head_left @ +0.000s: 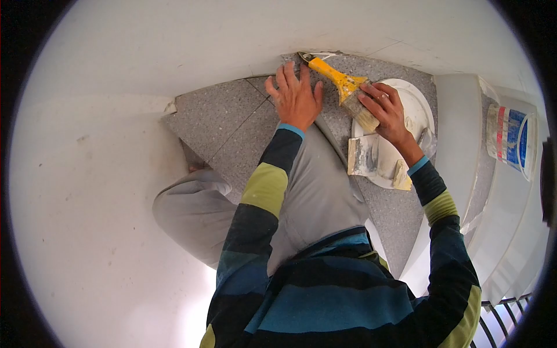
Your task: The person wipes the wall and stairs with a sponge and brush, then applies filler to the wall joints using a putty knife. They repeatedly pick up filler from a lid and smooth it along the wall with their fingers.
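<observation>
My left hand (297,98) rests with fingers spread near the corner where the grey speckled floor (232,116) meets the white wall (232,35). My right hand (387,113) holds a brush (348,87) by its bristle end; the yellow handle points up and left, its dark tip near the wall base and just right of my left fingertips. Below my right hand lies a round white lid (422,107). On the lid are a smeared flat scraper (364,155) and a small piece with cream-coloured paste (401,176).
White steps (455,133) rise at the right. A white, blue and red bucket (510,136) stands on one of them. Dark railing bars (500,321) show at the lower right. My bent knee (185,209) is beside the left wall (87,203).
</observation>
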A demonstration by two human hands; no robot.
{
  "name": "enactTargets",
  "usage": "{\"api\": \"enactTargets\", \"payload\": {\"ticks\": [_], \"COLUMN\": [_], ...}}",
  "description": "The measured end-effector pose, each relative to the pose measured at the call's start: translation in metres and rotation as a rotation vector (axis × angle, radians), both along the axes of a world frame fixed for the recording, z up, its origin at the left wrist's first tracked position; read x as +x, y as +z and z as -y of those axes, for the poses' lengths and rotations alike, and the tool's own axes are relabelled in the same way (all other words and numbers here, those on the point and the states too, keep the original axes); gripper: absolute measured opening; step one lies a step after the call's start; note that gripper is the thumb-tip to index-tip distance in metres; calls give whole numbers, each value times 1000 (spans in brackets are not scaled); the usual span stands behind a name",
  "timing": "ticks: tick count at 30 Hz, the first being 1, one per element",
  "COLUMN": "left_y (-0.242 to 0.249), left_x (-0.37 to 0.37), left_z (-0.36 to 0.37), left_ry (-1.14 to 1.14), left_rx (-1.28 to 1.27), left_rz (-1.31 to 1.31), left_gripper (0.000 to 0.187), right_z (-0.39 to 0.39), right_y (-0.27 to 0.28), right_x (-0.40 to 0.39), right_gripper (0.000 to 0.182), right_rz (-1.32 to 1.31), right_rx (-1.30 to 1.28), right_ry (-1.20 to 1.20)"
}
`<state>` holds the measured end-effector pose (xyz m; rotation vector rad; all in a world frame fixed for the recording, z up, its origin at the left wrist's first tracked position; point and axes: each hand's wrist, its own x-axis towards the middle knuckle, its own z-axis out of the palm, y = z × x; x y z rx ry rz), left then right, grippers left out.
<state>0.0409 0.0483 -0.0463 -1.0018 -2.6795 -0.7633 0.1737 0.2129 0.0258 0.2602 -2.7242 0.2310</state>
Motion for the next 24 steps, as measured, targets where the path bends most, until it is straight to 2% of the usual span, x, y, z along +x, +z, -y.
{"api": "enactTargets", "payload": {"ticks": [18, 24], "left_y": [6, 12], "left_x": [-3, -7], "left_z": [0, -3], "left_ry": [-20, -78], "left_rx": [-16, -78], "left_rz": [-6, -38], "left_gripper": [47, 46], "right_z": [-5, -8], "right_y": [-1, -2], "right_x": [7, 11], "right_gripper": [67, 65], "right_rz": [20, 26], "right_rx": [-17, 16], "right_ry": [-24, -39]}}
